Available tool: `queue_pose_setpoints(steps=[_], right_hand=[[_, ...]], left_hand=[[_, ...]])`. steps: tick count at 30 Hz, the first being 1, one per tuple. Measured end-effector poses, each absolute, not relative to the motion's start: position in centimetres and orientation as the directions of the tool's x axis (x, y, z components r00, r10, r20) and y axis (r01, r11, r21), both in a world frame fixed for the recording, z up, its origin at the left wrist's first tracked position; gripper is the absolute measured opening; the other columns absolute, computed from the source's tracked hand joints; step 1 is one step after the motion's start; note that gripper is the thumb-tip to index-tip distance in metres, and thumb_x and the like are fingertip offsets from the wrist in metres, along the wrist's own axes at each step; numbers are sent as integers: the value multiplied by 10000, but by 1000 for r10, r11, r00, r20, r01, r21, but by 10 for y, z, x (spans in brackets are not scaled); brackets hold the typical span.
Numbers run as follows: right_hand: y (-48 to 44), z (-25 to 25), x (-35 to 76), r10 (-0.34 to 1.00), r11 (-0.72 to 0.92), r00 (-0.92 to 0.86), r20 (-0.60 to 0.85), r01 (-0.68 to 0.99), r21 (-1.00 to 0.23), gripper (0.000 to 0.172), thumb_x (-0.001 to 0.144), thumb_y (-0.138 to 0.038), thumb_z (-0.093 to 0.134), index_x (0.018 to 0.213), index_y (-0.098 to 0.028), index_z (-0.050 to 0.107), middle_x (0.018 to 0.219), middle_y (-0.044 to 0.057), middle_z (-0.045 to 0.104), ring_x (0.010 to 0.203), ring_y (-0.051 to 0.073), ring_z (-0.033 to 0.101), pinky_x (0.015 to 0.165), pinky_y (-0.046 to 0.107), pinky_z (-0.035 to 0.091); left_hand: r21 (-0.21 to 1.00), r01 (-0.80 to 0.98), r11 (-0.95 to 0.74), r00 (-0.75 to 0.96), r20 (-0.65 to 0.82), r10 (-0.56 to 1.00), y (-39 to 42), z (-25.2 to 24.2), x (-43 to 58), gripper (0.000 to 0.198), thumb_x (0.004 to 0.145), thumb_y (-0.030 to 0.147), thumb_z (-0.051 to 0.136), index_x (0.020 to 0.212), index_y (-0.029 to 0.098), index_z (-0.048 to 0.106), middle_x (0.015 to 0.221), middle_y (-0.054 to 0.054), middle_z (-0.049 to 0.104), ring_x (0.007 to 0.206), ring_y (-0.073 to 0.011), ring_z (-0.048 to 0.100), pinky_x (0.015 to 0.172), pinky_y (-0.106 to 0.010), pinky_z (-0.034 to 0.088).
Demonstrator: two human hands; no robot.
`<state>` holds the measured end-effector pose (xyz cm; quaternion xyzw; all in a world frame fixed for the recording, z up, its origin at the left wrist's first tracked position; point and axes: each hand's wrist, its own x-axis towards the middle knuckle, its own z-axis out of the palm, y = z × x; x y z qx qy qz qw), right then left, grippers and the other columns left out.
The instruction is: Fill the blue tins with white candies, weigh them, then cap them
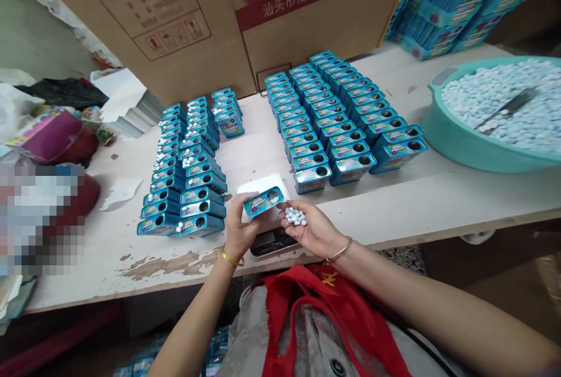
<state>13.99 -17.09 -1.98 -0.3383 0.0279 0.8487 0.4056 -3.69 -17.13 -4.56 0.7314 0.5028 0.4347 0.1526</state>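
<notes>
My left hand (pixel 240 234) grips a small blue candy tin (pixel 258 205), tilted, with its round hole facing up and pale candies showing inside. Close to the hole, my right hand (pixel 319 232) is cupped palm up around a small heap of white and pale-blue candies (pixel 295 217). Its fingertips are near the tin's right end; whether they touch it I cannot tell. Beneath both hands sits a scale with a white top (pixel 250 186) and a black front panel (pixel 274 244), its display partly hidden.
Rows of blue tins with dark holes (pixel 326 117) stand right of the scale. More tins, many with candies at their openings (pixel 197 169), stand to the left. A turquoise basin (pixel 473 146) of candies holds a dark scoop (pixel 508 108). Large cardboard boxes (pixel 210 32) line the back.
</notes>
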Motion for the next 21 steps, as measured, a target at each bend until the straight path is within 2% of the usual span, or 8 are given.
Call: queue_pose_setpoints(steps=[4, 8, 10, 12, 15, 17, 19, 21], right_hand=[[-173, -19, 152, 687, -654, -408, -601, -708, -267, 149, 809, -132, 487, 804, -89, 630, 610, 57, 649, 471, 94, 565, 380, 152, 429], [-182, -20, 159, 676, -653, -408, -614, -718, -242, 184, 826, -129, 473, 834, -76, 648, 682, 101, 698, 588, 139, 661, 504, 192, 533], [-188, -22, 161, 672, -645, -416, -613, -735, -208, 186, 832, -138, 482, 864, -73, 653, 742, 130, 717, 688, 168, 696, 581, 217, 565], [-194, -23, 162, 667, -637, -424, -613, -751, -174, 186, 837, -158, 500, 893, -68, 652, 809, 153, 725, 786, 194, 707, 660, 245, 580], [-202, -25, 165, 659, -628, -434, -614, -767, -132, 202, 841, -173, 508, 927, -56, 649, 896, 178, 722, 879, 215, 699, 756, 290, 577], [-207, -28, 167, 644, -630, -444, -623, -770, -103, 214, 848, -166, 492, 950, -65, 650, 883, 149, 729, 837, 190, 703, 724, 272, 580], [-213, -32, 169, 618, -643, -453, -643, -761, -82, 240, 858, -174, 470, 989, -91, 653, 874, 107, 735, 795, 165, 703, 677, 250, 580], [-219, -36, 172, 590, -657, -443, -675, -750, -82, 267, 862, -185, 452, 1019, -119, 657, 909, 88, 737, 831, 170, 699, 701, 274, 582]], left_hand=[[819, 500, -282, -12, 332, 943, -159, -59, -38, 428, 748, 333, 694, 1101, 200, 491, 994, -27, 578, 900, -149, 593, 817, -275, 490], [845, 470, -256, 15, 282, 959, -151, -62, -44, 491, 761, 382, 679, 1155, 191, 458, 1063, -57, 567, 956, -164, 592, 836, -287, 498], [781, 543, -310, 68, 328, 942, -154, -53, -45, 597, 764, 400, 675, 1255, 192, 408, 1184, -100, 538, 1075, -201, 557, 911, -334, 475], [636, 676, -372, 49, 465, 884, -165, -41, -41, 693, 749, 398, 692, 1322, 191, 363, 1265, -132, 492, 1178, -244, 486, 987, -402, 420], [430, 792, -434, 84, 628, 774, -191, -24, -21, 542, 782, 304, 662, 1265, 197, 440, 1160, -112, 538, 1101, -231, 505, 946, -399, 433], [402, 737, -544, 294, 535, 792, -211, -20, -1, 380, 837, 259, 582, 1200, 192, 493, 1055, -88, 569, 969, -184, 548, 841, -325, 479], [410, 689, -598, 478, 363, 799, -226, -21, 21, 317, 883, 258, 497, 1189, 175, 506, 1066, -99, 567, 952, -178, 551, 805, -305, 487], [390, 716, -579, 533, 231, 814, -235, -25, 39, 277, 913, 245, 427, 1156, 161, 528, 1109, -110, 553, 983, -189, 542, 820, -316, 482]])
